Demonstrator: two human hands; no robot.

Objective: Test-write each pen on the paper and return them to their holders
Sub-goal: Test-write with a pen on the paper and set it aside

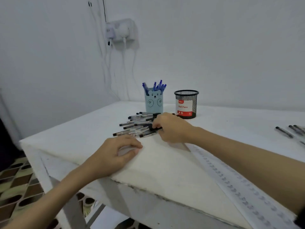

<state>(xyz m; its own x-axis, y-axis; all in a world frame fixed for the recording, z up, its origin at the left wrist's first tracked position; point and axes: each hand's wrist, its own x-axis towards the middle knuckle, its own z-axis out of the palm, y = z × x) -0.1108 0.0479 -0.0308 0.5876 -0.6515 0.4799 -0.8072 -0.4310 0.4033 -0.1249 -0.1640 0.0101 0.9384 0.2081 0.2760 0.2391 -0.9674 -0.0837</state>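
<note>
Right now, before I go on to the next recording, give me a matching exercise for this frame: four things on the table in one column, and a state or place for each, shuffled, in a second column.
Things:
1. bear holder
2. mesh holder
3. black pens
4. paper

States or places:
A. lying in a loose pile on the table
B. holds blue pens standing upright
C. rows of test marks, under the right forearm
D. no pens show above its rim, carries a Ball Pens label

Pairs: 1-B, 2-D, 3-A, 4-C
</note>
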